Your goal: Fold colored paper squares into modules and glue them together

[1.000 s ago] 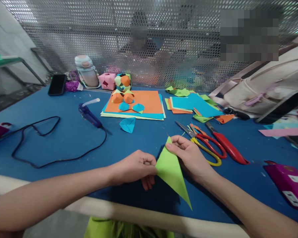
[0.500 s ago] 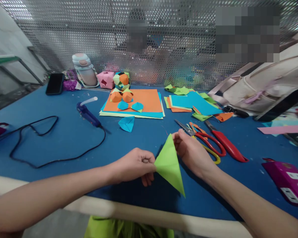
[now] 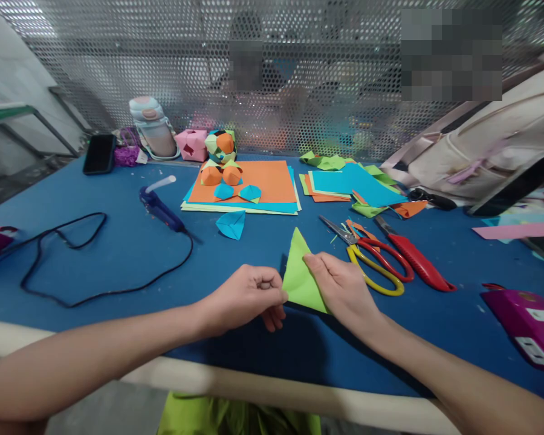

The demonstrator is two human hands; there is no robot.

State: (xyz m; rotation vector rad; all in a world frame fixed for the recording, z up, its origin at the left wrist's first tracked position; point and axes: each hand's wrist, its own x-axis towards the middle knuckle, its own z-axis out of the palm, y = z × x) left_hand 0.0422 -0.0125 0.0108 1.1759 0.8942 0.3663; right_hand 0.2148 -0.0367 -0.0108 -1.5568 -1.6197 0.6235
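Observation:
A light green sheet of folded paper [image 3: 300, 279], triangular in outline, is held up over the blue table between both hands. My left hand [image 3: 249, 296] pinches its lower left corner between thumb and fingertips. On the other side, my right hand [image 3: 344, 290] grips the right part, thumb on the front face and fingers hidden behind. Just beyond my right hand lie scissors [image 3: 376, 260] with one red and one yellow handle loop. A small folded blue paper piece [image 3: 231, 225] rests on the table past my left hand.
A blue glue gun [image 3: 161, 208] trails its black cord at left. Stacked orange and blue sheets [image 3: 263, 181] carry small folded pieces. A red-handled cutter [image 3: 419, 260], a purple power strip [image 3: 528, 326] and a backpack [image 3: 489, 145] are at right. A bottle [image 3: 154, 130] stands behind.
My right hand has shifted from the paper's upper edge onto its right side, now gripping it. The paper has turned and its lower right point is covered. My left hand keeps its pinch.

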